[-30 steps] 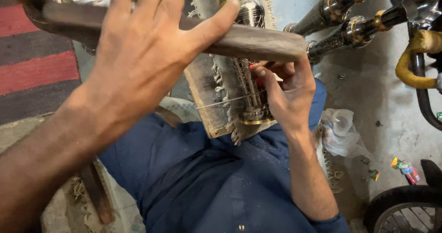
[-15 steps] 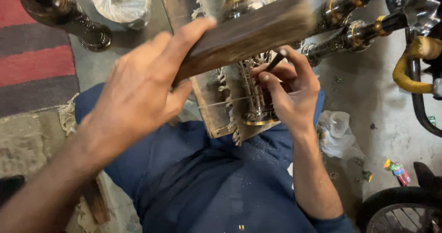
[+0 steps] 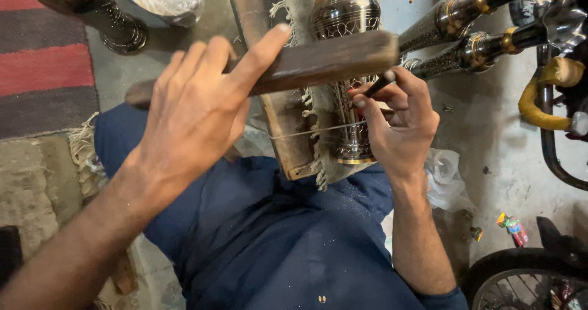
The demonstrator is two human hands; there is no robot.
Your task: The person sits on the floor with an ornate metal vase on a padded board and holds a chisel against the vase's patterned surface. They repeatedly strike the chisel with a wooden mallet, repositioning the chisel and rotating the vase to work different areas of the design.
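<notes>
Head camera view looks down on the left hand [image 3: 196,111], at the centre left of the frame, closed around a flat wooden bat [image 3: 324,62] that is raised level across the upper middle. Just right of centre, the right hand [image 3: 398,126] pinches a thin dark tool [image 3: 381,83] between its fingertips, its tip against an engraved metal vase [image 3: 346,71]. That vase lies on a fringed cloth [image 3: 303,102] over a wooden board [image 3: 282,126], resting against the person's blue-clad lap [image 3: 275,242].

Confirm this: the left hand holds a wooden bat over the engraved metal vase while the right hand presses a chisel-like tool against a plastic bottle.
Not a bottle. The head view shows the right hand pressing the tool against the engraved metal vase; the left hand holds the wooden bat above it.
</notes>
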